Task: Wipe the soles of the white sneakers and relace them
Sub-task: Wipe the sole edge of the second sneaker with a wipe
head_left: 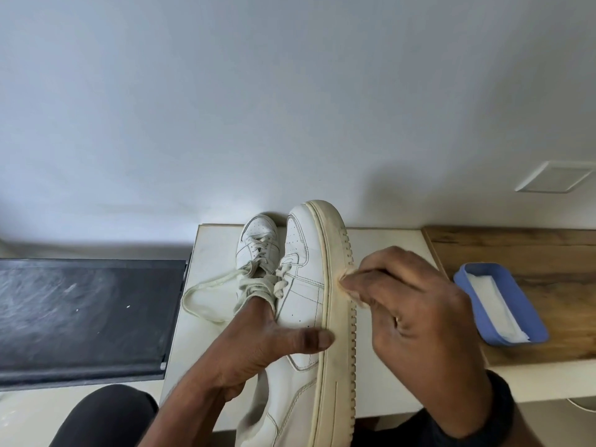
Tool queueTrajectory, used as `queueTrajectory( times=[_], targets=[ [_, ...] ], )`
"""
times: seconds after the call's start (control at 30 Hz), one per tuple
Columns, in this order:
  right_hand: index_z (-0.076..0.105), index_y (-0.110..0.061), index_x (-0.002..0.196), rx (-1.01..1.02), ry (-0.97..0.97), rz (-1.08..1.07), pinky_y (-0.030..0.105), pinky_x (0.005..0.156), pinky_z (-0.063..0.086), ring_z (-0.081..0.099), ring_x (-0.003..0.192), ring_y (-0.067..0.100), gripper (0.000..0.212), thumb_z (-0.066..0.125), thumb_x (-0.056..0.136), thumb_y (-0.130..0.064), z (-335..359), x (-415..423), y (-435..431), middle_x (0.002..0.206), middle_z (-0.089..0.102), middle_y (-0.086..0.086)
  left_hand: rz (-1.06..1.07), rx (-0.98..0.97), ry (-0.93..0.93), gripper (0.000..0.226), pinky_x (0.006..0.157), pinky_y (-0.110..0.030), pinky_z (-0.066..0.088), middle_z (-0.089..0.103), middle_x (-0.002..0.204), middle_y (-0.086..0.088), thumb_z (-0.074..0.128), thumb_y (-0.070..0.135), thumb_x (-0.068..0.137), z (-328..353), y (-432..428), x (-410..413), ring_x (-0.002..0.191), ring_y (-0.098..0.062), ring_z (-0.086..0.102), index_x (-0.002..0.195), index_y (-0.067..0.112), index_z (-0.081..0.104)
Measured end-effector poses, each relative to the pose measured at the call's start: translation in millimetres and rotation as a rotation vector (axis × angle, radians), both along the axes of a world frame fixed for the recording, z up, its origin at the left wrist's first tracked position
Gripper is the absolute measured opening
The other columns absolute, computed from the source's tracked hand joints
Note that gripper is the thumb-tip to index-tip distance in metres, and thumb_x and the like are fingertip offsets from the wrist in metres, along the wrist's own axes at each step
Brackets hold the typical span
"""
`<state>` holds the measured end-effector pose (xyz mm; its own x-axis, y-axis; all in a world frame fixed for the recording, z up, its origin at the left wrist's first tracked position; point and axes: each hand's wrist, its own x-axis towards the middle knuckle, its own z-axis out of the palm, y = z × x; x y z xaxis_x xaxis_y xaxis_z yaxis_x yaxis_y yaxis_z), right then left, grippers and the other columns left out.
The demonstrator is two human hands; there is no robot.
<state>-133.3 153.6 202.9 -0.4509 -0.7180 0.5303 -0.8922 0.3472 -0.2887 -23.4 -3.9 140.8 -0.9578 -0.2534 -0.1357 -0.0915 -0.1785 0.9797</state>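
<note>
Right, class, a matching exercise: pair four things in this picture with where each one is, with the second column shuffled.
1. held sneaker
2. second sneaker
3. blue tray
4. small wipe

A. on the wooden top
B. pinched in the right hand
C. gripped by the left hand
D. standing on the white table, near the wall

Pairs: 1-C, 2-D, 3-A, 4-B

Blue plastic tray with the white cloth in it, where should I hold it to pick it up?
Take the oblong blue plastic tray by its two long raised walls, from above, across its narrow width. It lies flat on the brown wooden board, open side up, so those walls give a good edge to hold. Kept level, the folded white cloth should stay in.
</note>
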Motion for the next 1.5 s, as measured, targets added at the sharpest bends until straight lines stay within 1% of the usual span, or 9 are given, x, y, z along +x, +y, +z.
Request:
queueTrajectory(
  times=[0.23, 0.37, 0.53, 0.7, 0.87, 1.03, 1.17, 1.3, 1.5],
  targets=[
    [0.077, -0.012, 0.090, 0.077, -0.016, 0.107, 0.031, 0.065, 0.058, 0.065, 0.083, 0.016, 0.033, 0.082, 0.067, 0.011, -5.4, 14.0, 2.0, 0.092, 0.066, -0.003, 0.036, -0.015, -0.007, 0.065, 0.096, -0.021, 0.054, 0.076, 0.124, -0.003, 0.089, 0.010, 0.076, -1.8, 3.5, -2.9, 0.121, -0.015, 0.069, 0.133, 0.015, 0.059],
    [0.077, -0.013, 0.090, 0.098, -0.007, 0.129, 0.030, 0.065, 0.060, 0.065, 0.083, 0.016, 0.034, 0.085, 0.064, 0.007, -5.3, 13.8, 2.7, 0.092, 0.066, -0.003, 0.085, -0.091, -0.028, 0.070, 0.088, -0.014, 0.054, 0.078, 0.114, 0.008, 0.092, 0.012, 0.073, 0.0, 4.6, -3.4, 0.111, -0.004, 0.071, 0.133, 0.017, 0.057],
    [0.078, -0.012, 0.092, -0.004, -0.014, 0.047, 0.027, 0.067, 0.058, 0.064, 0.084, 0.012, 0.024, 0.071, 0.078, 0.007, -2.7, 4.4, -0.4, 0.093, 0.067, -0.002, 0.124, -0.092, 0.010, 0.077, 0.103, -0.020, 0.052, 0.072, 0.130, 0.011, 0.091, 0.019, 0.069, -2.6, 4.2, -5.8, 0.125, -0.006, 0.065, 0.136, 0.027, 0.054],
    [0.079, -0.011, 0.089, -0.067, -0.003, -0.073, 0.016, 0.067, 0.053, 0.065, 0.078, 0.011, 0.023, 0.075, 0.076, 0.009, 0.7, -2.5, -5.2, 0.089, 0.069, 0.000, 0.100, -0.138, -0.047, 0.070, 0.107, -0.033, 0.052, 0.074, 0.126, 0.011, 0.097, 0.018, 0.070, -2.9, 2.3, -4.1, 0.121, -0.008, 0.068, 0.128, 0.031, 0.059],
    [0.078, -0.009, 0.087, -0.057, 0.029, -0.011, 0.027, 0.067, 0.056, 0.064, 0.080, 0.015, 0.028, 0.071, 0.074, 0.015, 0.7, 5.6, -4.9, 0.090, 0.068, 0.001, 0.092, -0.116, -0.023, 0.058, 0.108, -0.040, 0.051, 0.076, 0.125, 0.004, 0.090, 0.008, 0.076, -0.9, 7.5, -4.8, 0.121, -0.014, 0.069, 0.124, 0.029, 0.067],
    [0.077, -0.012, 0.089, 0.031, 0.030, 0.087, 0.030, 0.068, 0.057, 0.064, 0.083, 0.016, 0.028, 0.064, 0.072, 0.005, 0.0, 8.6, -4.0, 0.092, 0.066, -0.003, 0.093, -0.140, 0.008, 0.057, 0.107, -0.038, 0.053, 0.076, 0.124, 0.002, 0.089, 0.004, 0.077, 0.7, 9.8, -6.0, 0.121, -0.014, 0.069, 0.125, 0.025, 0.067],
    [0.078, -0.013, 0.084, -0.075, 0.035, -0.051, 0.017, 0.070, 0.051, 0.063, 0.078, 0.012, 0.030, 0.067, 0.080, 0.015, 10.8, -13.2, -8.2, 0.088, 0.068, -0.001, 0.106, -0.224, -0.017, 0.065, 0.107, -0.030, 0.052, 0.074, 0.126, 0.012, 0.096, 0.019, 0.071, -0.8, 10.8, -6.7, 0.121, -0.005, 0.067, 0.126, 0.030, 0.062],
    [0.079, -0.010, 0.085, -0.081, 0.044, -0.063, 0.024, 0.069, 0.054, 0.065, 0.078, 0.014, 0.027, 0.074, 0.076, 0.015, 14.0, -15.4, -7.8, 0.088, 0.069, 0.001, 0.122, -0.251, -0.024, 0.079, 0.110, -0.028, 0.049, 0.071, 0.130, 0.015, 0.099, 0.022, 0.067, -2.2, 10.9, -6.3, 0.124, -0.001, 0.064, 0.133, 0.028, 0.057],
    [0.077, -0.011, 0.089, 0.089, 0.119, 0.115, 0.033, 0.065, 0.058, 0.061, 0.082, 0.016, 0.029, 0.067, 0.068, 0.005, 3.8, 11.5, -4.3, 0.091, 0.066, 0.000, 0.104, -0.251, 0.039, 0.069, 0.104, -0.026, 0.052, 0.074, 0.126, 0.006, 0.094, 0.006, 0.071, -0.2, 8.9, -7.1, 0.122, -0.010, 0.067, 0.130, 0.023, 0.062]
  ],
)
